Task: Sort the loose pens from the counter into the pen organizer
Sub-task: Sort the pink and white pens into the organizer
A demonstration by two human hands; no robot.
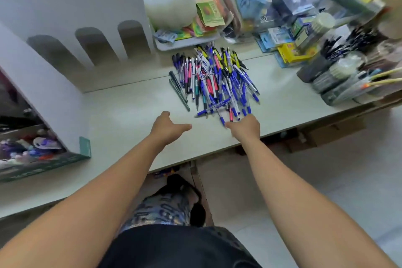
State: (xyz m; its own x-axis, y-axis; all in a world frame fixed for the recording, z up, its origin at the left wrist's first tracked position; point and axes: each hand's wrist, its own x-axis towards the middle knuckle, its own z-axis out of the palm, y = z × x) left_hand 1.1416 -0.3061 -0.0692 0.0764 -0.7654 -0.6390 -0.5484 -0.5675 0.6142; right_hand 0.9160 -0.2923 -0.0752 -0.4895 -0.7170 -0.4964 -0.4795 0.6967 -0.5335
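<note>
Both hands reach over the pale desk (121, 115): left hand (167, 127) open and empty, thumb spread; right hand (245, 126) empty, fingers curled down, just touching the near edge of the pen pile (217, 80). Behind-left stands the grey pen organizer (71, 17) with arched slots.

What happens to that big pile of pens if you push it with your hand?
The pile of pens would probably spread rather than slide as one, since the pens lie loosely crossed. Being round and slim, some may roll on the smooth counter. Those nearest the right hand lie close to the edge and might drop off.
</note>
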